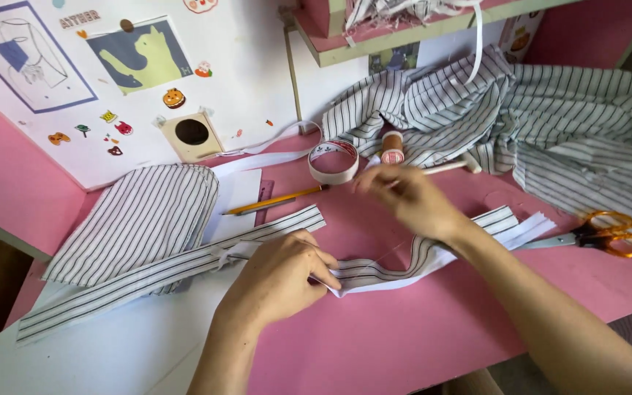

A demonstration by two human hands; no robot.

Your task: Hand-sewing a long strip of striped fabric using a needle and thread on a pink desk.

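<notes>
A long striped fabric strip (404,260) lies across the pink table (404,329), bent in the middle. My left hand (279,278) pinches the strip at its fold, near the table's centre. Raised just above and behind it, my right hand (407,199) is blurred, its fingers pinched together; a thin thread seems to run from it down to the strip. I cannot make out a needle. Another striped strip (148,274) stretches away to the left of my left hand.
Orange-handled scissors (608,234) lie at the right. A tape roll (333,161), a thread spool (392,146) and a yellow pencil (276,200) sit behind the hands. Striped cloth (550,110) is heaped at the back right, and a curved striped piece (140,219) lies at the left.
</notes>
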